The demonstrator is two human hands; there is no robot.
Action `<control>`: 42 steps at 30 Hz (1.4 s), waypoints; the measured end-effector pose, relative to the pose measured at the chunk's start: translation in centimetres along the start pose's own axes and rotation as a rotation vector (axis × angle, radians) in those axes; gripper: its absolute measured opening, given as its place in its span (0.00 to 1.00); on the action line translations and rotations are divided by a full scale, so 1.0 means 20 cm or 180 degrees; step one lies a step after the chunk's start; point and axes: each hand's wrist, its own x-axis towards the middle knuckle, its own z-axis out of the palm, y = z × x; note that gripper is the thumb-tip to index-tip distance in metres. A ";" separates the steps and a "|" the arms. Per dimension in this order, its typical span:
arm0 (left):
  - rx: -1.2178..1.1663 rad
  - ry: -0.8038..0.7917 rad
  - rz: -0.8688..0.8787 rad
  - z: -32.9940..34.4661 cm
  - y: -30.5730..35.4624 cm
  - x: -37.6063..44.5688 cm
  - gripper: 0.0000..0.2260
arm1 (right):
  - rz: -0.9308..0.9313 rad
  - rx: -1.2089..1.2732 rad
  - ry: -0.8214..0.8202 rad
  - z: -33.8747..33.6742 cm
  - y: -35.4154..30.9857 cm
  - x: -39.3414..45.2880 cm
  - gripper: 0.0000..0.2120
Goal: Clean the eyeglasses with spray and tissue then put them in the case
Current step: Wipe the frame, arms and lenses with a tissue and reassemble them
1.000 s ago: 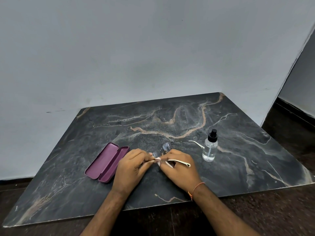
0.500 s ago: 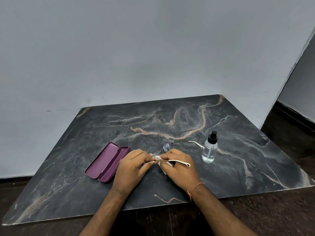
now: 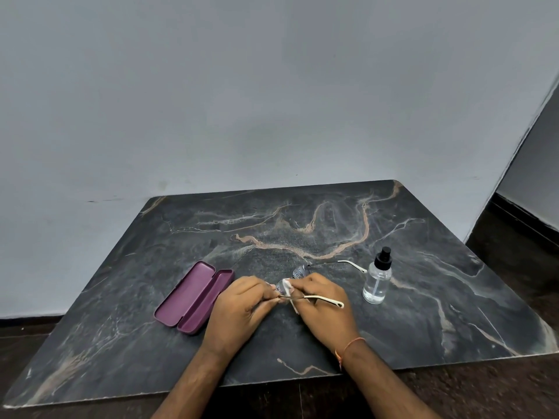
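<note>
**Glasses held between both hands over the dark slab**

Glasses (image 3: pixel 298 275) sit in the middle of the marble slab (image 3: pixel 302 225), held up between the two hands with both side arms unfolded. One cream-tipped arm runs toward the right across the right hand's knuckles; the other stretches out behind, toward the spray bottle. The left hand (image 3: pixel 239 313) has its fingers curled, thumb and fingertips pinching the frame at the near lens. The right hand (image 3: pixel 325 306) also has its fingers curled, pinching a small white tissue (image 3: pixel 286 286) against that lens; a strip of the tissue hangs down below the fingers. The far lens shows just beyond the hands, speckled with droplets or reflecting the slab's grain; which of the two cannot be told.

The case (image 3: pixel 195 297), purple, lies open on the slab just to the left of the left hand, both halves facing up, nothing in it. The spray bottle (image 3: pixel 376 279), clear with a black top, stands upright to the right of the hands, near the tip of the far side arm but apart from it. A thin orange thread (image 3: pixel 348 347) circles the right wrist. A pale grey wall (image 3: pixel 272 101) rises behind the slab.
</note>
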 end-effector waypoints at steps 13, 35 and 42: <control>-0.0005 0.0379 -0.0645 -0.04 0.04 0.01 0.07 | 0.0997 0.1150 0.0282 -0.04 -0.04 -0.07 0.06; -0.1722 0.1035 -0.1129 0.09 0.22 0.03 0.05 | 0.1748 0.3841 -0.0561 -0.15 -0.11 -0.09 0.10; -0.2158 0.1060 -0.1408 0.09 0.23 0.03 0.04 | 0.1654 0.3870 -0.1175 -0.16 -0.10 -0.09 0.19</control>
